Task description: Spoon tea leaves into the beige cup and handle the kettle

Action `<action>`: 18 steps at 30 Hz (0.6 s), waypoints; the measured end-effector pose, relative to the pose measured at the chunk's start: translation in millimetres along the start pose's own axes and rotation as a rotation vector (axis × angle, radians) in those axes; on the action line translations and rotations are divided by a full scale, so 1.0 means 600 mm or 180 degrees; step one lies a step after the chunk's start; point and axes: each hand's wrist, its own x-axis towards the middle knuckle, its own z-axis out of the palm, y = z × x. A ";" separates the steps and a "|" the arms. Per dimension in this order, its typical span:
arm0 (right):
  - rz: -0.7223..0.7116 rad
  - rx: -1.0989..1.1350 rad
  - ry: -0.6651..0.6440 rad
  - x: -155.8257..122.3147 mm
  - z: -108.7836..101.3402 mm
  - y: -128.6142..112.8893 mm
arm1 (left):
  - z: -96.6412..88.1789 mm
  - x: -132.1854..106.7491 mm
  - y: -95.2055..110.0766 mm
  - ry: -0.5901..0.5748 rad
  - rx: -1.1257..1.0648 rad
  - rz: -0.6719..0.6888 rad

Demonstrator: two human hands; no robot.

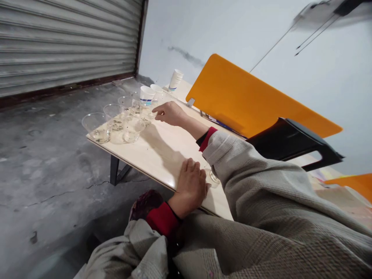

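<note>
My right hand (170, 113) is stretched out to the far end of the pale wooden table (162, 155). Its fingers are loosely bent and apart, with the tips at the rim of a clear plastic cup (147, 112), and nothing shows in them. Several clear cups (97, 128) holding a little liquid stand in a cluster there, beside a white paper cup with a blue band (147, 95). My left hand (190, 184) lies flat on the near table edge, fingers together. Its thumb is beside a clear cup (214, 177) that my right sleeve half hides.
Another white paper cup (176, 79) stands farther back by the wall. An orange panel (247, 100) and a black chair part (290, 143) lean along the table's right side. A grey concrete floor (52, 162) and a roller shutter (66, 38) are on the left.
</note>
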 end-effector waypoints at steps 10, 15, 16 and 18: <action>-0.0207 -0.0238 0.0016 -0.050 -0.023 -0.085 | -0.005 -0.006 -0.003 -0.0031 -0.0103 -0.0020; -0.0553 -0.0193 -0.0223 -0.050 -0.005 -0.112 | -0.011 -0.006 0.000 -0.0075 -0.0115 -0.0062; -0.0595 -0.0199 -0.0240 -0.048 -0.002 -0.112 | -0.013 -0.006 0.001 -0.0089 -0.0122 -0.0067; -0.0681 -0.0204 -0.0248 -0.046 0.005 -0.107 | -0.014 -0.005 0.002 -0.0097 -0.0120 -0.0070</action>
